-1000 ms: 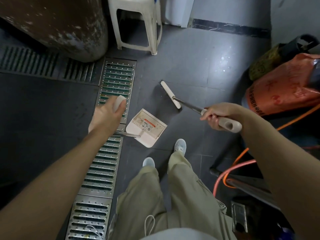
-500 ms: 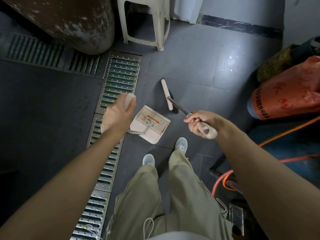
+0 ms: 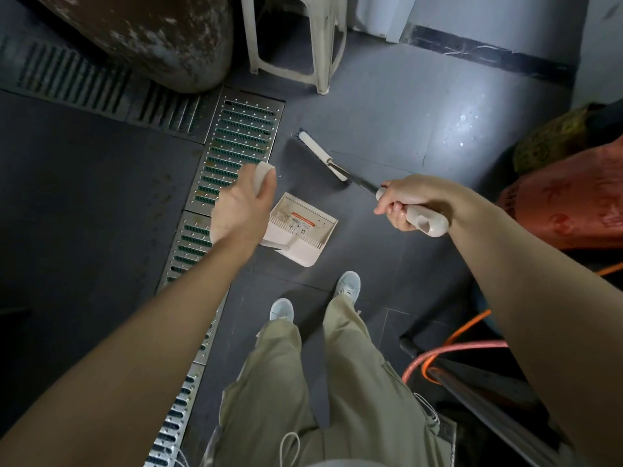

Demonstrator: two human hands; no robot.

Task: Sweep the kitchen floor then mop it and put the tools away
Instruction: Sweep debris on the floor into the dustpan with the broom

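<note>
Two hands busy: my left hand (image 3: 241,207) grips the dustpan (image 3: 298,230) handle, my right hand (image 3: 406,203) is wrapped round the broom (image 3: 322,155) handle. Broom head lies at 11 o'clock from the right hand, just past the pan's mouth, long axis running 10-to-4.

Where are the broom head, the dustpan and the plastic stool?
broom head (image 3: 322,155), head view, middle of its white bar.
dustpan (image 3: 300,230), head view, inside its tray.
plastic stool (image 3: 325,55), head view, its front right leg.
</note>
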